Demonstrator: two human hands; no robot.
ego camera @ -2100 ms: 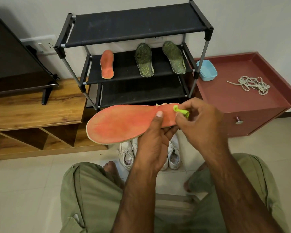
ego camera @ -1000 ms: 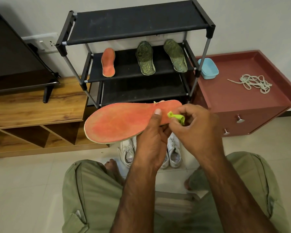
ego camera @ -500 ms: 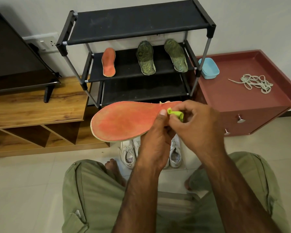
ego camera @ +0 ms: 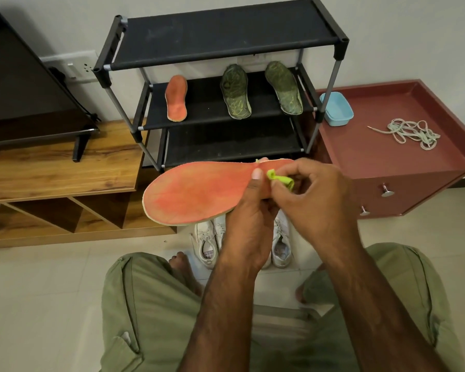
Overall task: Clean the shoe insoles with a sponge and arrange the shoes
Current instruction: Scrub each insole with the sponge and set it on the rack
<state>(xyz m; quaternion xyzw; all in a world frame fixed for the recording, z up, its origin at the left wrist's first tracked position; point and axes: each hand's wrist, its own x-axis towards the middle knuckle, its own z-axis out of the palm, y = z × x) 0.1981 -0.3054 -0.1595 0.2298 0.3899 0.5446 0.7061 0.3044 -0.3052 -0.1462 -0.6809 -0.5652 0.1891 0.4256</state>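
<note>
From the head view, the person sits with knees in green trousers (ego camera: 151, 312) spread over a tiled floor (ego camera: 38, 291), both hands raised in front of a black shoe rack (ego camera: 226, 30). The left hand (ego camera: 249, 224) comes up from beneath, its grip clamped on the narrow end of an orange insole (ego camera: 199, 193), thumb pressed on the top face; the insole lies roughly level, broad end pointing left. The right hand (ego camera: 314, 200) has its grip pinched on a small yellow-green sponge (ego camera: 281, 179), which sits against the insole just beside the left thumb. On the rack's middle shelf lie a second orange insole (ego camera: 176, 102) at the left and two green insoles (ego camera: 236, 92) to its right, apart from each other. A pair of white shoes (ego camera: 206, 242) stands on the floor below the hands. Right of the rack, a red cabinet (ego camera: 387, 157) carries a blue tub (ego camera: 336, 108) and a loose tangle of laces (ego camera: 411, 134). At the left a wooden stand (ego camera: 59, 170) bears a dark screen (ego camera: 19, 89).
</note>
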